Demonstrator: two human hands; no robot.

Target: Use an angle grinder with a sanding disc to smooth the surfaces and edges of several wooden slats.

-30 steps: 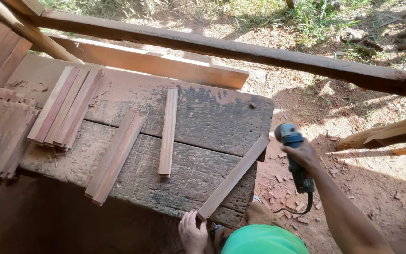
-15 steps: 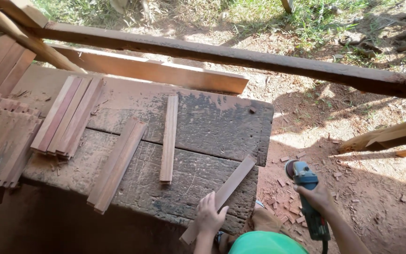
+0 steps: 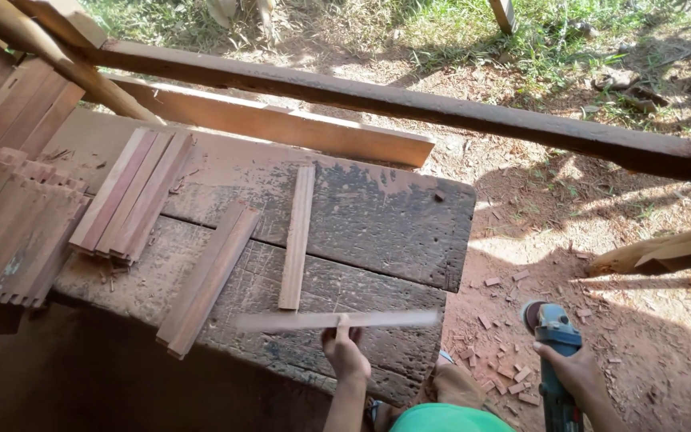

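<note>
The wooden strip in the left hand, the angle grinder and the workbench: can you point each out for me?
wooden strip (image 3: 385, 319), head view, on its blurred right half.
angle grinder (image 3: 556, 330), head view, on its blue body.
workbench (image 3: 377, 216), head view, on its bare dark top.

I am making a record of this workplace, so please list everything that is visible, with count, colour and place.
Workbench: one, dark worn wood, centre.
Thin slat: one, pale and blurred, near bench edge, in left hand.
Single slat: one, reddish, bench middle.
Slat pair: two, reddish, left of it.
Slat stack: several, reddish, bench left.
Slat pile: many, reddish, far left.
Plank: one, light, behind bench.
Beam: one, dark, across top.
Offcuts: many, reddish, on ground.
Angle grinder: one, blue-grey, lower right.
Left hand: holds thin slat.
Right hand: holds grinder.
</note>
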